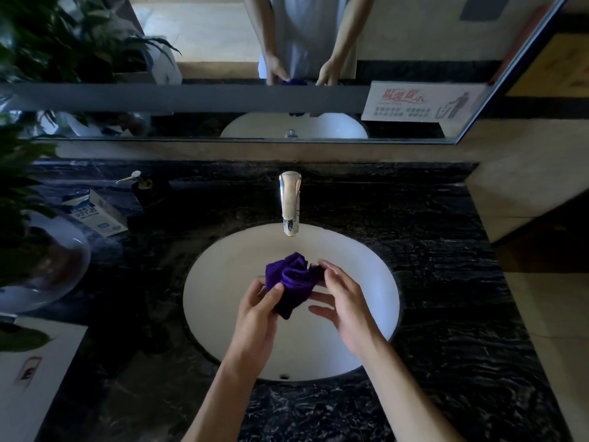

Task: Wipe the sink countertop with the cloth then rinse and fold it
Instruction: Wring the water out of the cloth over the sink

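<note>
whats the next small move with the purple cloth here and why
Probably lift the bunched purple cloth up under the faucet spout: the left hand grips it over the sink basin, the right hand touches its edge, and no water shows.

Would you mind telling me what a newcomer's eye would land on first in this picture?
The purple cloth, bunched over the white basin, stands out most; the left hand pinches it and the right hand touches it with straight fingers. Just behind, a chrome tap rises from the black marble countertop, with no water visibly running. Further back a mirror reflects both arms.
</note>
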`<state>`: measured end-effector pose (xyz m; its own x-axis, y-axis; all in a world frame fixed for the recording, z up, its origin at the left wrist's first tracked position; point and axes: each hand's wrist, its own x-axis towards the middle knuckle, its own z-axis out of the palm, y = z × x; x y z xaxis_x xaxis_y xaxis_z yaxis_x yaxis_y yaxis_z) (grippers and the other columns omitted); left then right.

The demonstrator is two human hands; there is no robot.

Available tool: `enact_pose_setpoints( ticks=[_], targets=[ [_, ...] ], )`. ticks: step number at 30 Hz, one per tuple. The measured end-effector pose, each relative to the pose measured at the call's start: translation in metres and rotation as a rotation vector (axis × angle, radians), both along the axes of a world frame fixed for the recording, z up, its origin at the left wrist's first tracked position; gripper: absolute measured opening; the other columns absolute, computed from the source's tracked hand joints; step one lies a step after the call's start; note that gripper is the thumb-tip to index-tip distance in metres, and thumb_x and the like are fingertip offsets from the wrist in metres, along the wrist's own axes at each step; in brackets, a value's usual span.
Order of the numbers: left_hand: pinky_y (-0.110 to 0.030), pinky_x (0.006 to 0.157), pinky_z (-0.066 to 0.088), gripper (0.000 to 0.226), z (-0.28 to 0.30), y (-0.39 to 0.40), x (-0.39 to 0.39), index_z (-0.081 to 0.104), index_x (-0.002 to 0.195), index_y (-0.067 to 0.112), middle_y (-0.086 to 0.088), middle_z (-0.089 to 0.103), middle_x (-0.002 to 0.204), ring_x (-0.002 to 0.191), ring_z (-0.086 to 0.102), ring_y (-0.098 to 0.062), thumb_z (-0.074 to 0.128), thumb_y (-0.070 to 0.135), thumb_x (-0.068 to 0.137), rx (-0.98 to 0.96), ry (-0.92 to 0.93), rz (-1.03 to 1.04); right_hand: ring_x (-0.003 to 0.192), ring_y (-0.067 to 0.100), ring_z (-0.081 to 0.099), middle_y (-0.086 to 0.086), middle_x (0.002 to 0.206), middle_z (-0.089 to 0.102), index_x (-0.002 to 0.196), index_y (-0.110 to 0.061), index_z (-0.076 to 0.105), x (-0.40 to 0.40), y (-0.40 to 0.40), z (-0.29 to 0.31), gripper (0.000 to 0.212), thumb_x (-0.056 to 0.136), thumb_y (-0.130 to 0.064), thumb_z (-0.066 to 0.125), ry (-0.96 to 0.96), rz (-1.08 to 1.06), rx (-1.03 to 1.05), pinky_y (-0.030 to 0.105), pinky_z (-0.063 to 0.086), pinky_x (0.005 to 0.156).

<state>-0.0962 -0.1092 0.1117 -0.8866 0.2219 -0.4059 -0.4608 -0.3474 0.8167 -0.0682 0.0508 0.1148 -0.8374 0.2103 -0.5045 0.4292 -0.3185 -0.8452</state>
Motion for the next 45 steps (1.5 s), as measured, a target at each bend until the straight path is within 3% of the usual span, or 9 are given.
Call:
enact_pose_setpoints(
  ticks=[5, 13, 19, 24, 30, 33, 37, 42, 45],
  targets=[
    [-0.046, 0.097, 0.039, 0.026, 0.009, 0.003, 0.004, 0.060, 0.113, 0.004, -0.025, 0.063, 0.119, 0.113, 0.056, -0.036, 0.061, 0.017, 0.090, 0.134, 0.001, 0.115, 0.118, 0.028, 0.067, 0.007, 0.134, 0.064, 0.142, -0.027, 0.047, 0.011, 0.008, 0.002, 0.072, 0.082, -0.060, 0.070, -0.013, 0.047, -0.231, 0.047, 0.059, 0.093],
    [-0.061, 0.114, 0.037, 0.043, 0.027, 0.013, 0.014, 0.051, 0.141, 0.002, -0.026, 0.057, 0.141, 0.134, 0.051, -0.045, 0.047, 0.023, 0.104, 0.182, -0.091, 0.213, 0.086, 0.026, 0.066, 0.019, 0.109, 0.072, 0.121, -0.008, 0.066, 0.022, 0.029, -0.002, 0.043, 0.084, 0.008, 0.051, 0.014, -0.035, -0.262, 0.031, 0.050, 0.065],
    [-0.047, 0.093, 0.058, 0.034, 0.039, 0.033, 0.025, 0.066, 0.125, 0.003, -0.027, 0.069, 0.118, 0.104, 0.070, -0.037, 0.046, 0.023, 0.105, 0.082, -0.103, 0.151, 0.096, 0.029, 0.071, 0.017, 0.104, 0.075, 0.109, -0.006, 0.074, 0.021, 0.037, 0.019, 0.035, 0.093, -0.033, 0.059, 0.176, 0.245, -0.040, 0.031, 0.052, 0.076],
    [-0.037, 0.072, 0.063, 0.027, 0.042, 0.028, 0.027, 0.059, 0.122, -0.001, -0.018, 0.074, 0.099, 0.084, 0.072, -0.028, 0.053, 0.016, 0.102, 0.076, -0.074, 0.116, 0.079, 0.034, 0.053, 0.029, 0.082, 0.055, 0.097, 0.017, 0.051, 0.015, 0.025, 0.045, 0.085, 0.091, -0.068, 0.059, 0.295, 0.337, 0.055, 0.051, 0.045, 0.080],
    [-0.026, 0.059, 0.051, 0.008, 0.034, 0.021, 0.023, 0.054, 0.097, 0.009, -0.006, 0.059, 0.076, 0.069, 0.055, -0.022, 0.062, 0.007, 0.098, -0.269, 0.184, 0.183, 0.092, 0.035, 0.070, 0.018, 0.096, 0.073, 0.100, -0.009, 0.070, 0.021, 0.004, 0.049, 0.016, 0.092, -0.022, 0.074, 0.310, 0.174, 0.035, 0.048, 0.057, 0.084],
    [-0.020, 0.060, 0.051, 0.001, 0.034, 0.016, 0.021, 0.060, 0.100, 0.010, -0.005, 0.059, 0.076, 0.071, 0.055, -0.023, 0.061, 0.009, 0.099, -0.376, 0.252, 0.174, 0.080, 0.025, 0.062, 0.012, 0.081, 0.064, 0.088, -0.008, 0.064, 0.026, -0.011, 0.046, 0.021, 0.087, -0.025, 0.077, 0.299, 0.112, 0.078, 0.039, 0.053, 0.073],
    [-0.039, 0.090, 0.057, 0.041, 0.035, 0.007, 0.030, 0.065, 0.111, 0.010, -0.017, 0.072, 0.107, 0.103, 0.070, -0.026, 0.053, 0.048, 0.101, -0.241, 0.250, 0.005, 0.082, 0.027, 0.067, 0.015, 0.088, 0.072, 0.095, -0.009, 0.070, 0.028, -0.024, 0.051, 0.016, 0.094, -0.024, 0.072, 0.294, 0.054, 0.100, 0.041, 0.058, 0.079],
    [-0.041, 0.058, 0.056, 0.040, 0.042, 0.010, 0.036, 0.070, 0.103, 0.010, -0.017, 0.074, 0.085, 0.075, 0.070, -0.027, 0.077, 0.045, 0.085, -0.258, 0.272, -0.114, 0.092, 0.030, 0.072, 0.018, 0.097, 0.076, 0.098, -0.012, 0.075, 0.036, -0.028, 0.053, 0.009, 0.097, -0.016, 0.066, 0.253, 0.013, 0.137, 0.052, 0.058, 0.091],
    [-0.038, 0.063, 0.049, 0.027, 0.040, 0.006, 0.031, 0.069, 0.098, 0.004, -0.014, 0.070, 0.082, 0.075, 0.063, -0.029, 0.069, 0.031, 0.094, -0.218, 0.252, -0.075, 0.094, 0.026, 0.069, 0.023, 0.102, 0.072, 0.101, -0.008, 0.071, 0.046, -0.013, 0.056, 0.015, 0.101, -0.020, 0.062, 0.272, -0.071, 0.125, 0.056, 0.053, 0.096]
  ],
)
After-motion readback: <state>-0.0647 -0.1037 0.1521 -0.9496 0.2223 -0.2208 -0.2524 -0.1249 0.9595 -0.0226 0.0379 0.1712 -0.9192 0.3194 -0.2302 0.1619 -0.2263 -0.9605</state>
